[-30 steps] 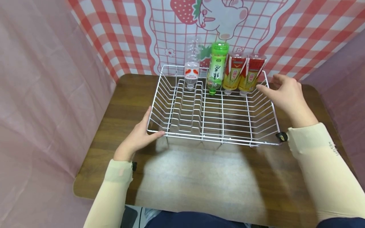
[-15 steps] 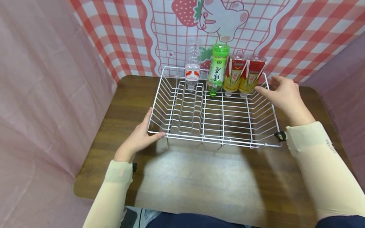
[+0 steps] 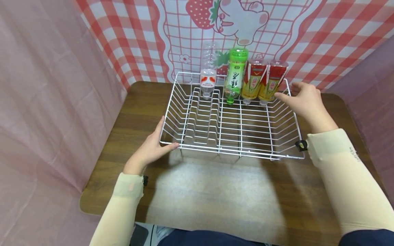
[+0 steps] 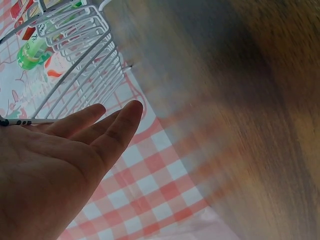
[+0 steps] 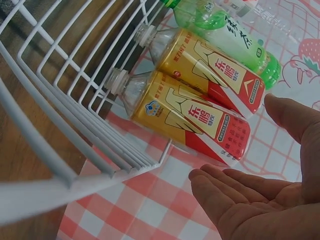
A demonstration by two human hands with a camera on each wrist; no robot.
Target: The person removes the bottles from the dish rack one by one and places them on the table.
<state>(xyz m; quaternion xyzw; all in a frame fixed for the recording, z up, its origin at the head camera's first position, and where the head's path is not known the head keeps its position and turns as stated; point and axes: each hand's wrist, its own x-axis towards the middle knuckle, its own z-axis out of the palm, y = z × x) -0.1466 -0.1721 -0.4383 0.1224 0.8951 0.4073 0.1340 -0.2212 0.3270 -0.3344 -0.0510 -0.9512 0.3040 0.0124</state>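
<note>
A white wire dish rack (image 3: 220,148) stands on the wooden table. My left hand (image 3: 148,149) lies at its front left corner, thumb along the front rim and straight fingers outside the left side. My right hand (image 3: 309,104) is by the rack's right side, holding nothing, its thumb extended toward the nearest red-and-yellow drink bottle (image 5: 197,117). Along the rack's back, bottles stand upside down, necks down: a clear water bottle (image 3: 208,80), a green tea bottle (image 3: 234,77), a second red-and-yellow bottle (image 3: 253,80) and the nearest one.
Behind the rack hangs a red-and-white checked cloth (image 3: 141,44) with a strawberry print. Pink curtains (image 3: 46,102) flank the table (image 3: 215,194), whose bare brown top extends in front of the rack.
The right hand has drifted slightly left, closer to the end bottle. The whole head view has shifted a little. The left hand keeps its place at the rack's corner.
</note>
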